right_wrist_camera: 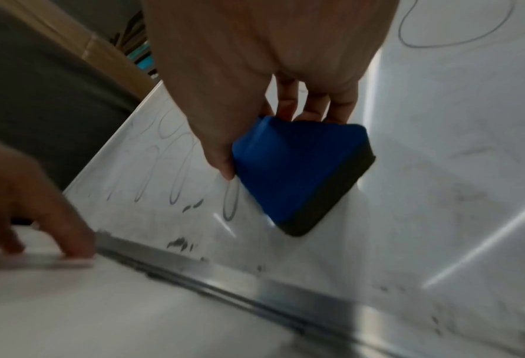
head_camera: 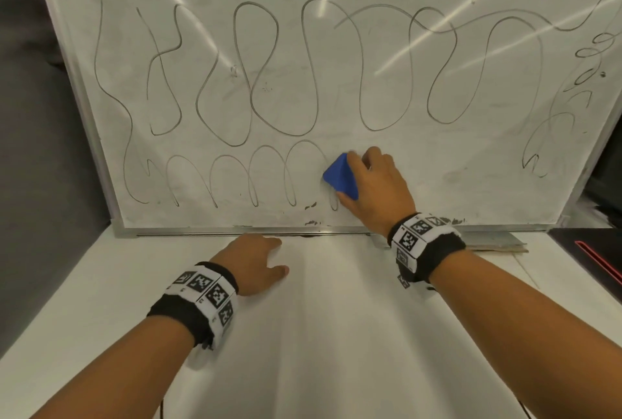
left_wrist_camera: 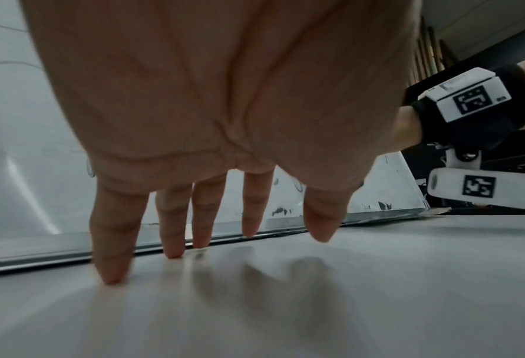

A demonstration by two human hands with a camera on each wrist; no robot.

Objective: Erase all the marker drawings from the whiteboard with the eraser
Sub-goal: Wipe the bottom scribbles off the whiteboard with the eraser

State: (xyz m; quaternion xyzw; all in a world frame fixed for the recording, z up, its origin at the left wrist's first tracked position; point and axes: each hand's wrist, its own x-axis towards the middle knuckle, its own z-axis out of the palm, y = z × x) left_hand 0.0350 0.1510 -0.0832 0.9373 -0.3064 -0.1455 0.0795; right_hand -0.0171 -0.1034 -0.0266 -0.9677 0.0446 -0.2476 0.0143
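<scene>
White table (head_camera: 336, 334) under a scribbled whiteboard (head_camera: 420, 156), metal-framed.

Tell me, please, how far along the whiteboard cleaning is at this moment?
Only the lower right of the whiteboard looks wiped, with faint smudges left. The right hand grips the blue eraser against the board at the end of the bottom row of loops. The left hand rests on the table. That row and all drawings above remain.
</scene>
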